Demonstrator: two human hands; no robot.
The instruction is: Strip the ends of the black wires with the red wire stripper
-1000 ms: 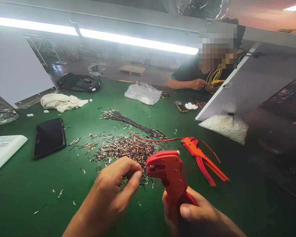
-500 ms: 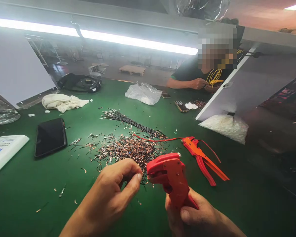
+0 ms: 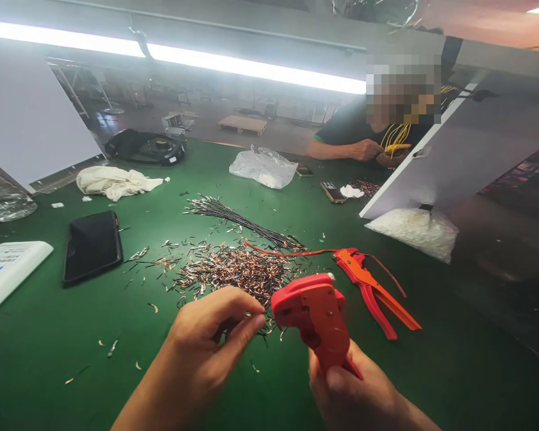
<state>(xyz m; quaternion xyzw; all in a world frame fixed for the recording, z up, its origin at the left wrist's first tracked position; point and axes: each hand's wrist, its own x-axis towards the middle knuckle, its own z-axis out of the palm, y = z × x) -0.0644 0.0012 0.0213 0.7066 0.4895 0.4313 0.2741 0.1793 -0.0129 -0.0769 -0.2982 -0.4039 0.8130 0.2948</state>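
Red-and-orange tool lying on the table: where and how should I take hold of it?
I'd grip the lying tool around both handles, coming from the near right: they splay that way, while its head points away, by a red strip. The right hand holds a similar tool.

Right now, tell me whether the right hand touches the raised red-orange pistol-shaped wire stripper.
Touching: the head view shows the right hand wrapped low around the raised stripper.

This looks like a workshop; a tube light (image 3: 251, 66) hangs over a green bench (image 3: 94, 335) strewn with wire offcuts (image 3: 233, 269), a red wire stripper (image 3: 326, 317) held above them. At far right a co-worker (image 3: 345, 129) handles yellow cables (image 3: 396, 140); a pallet (image 3: 242, 124) lies beyond.
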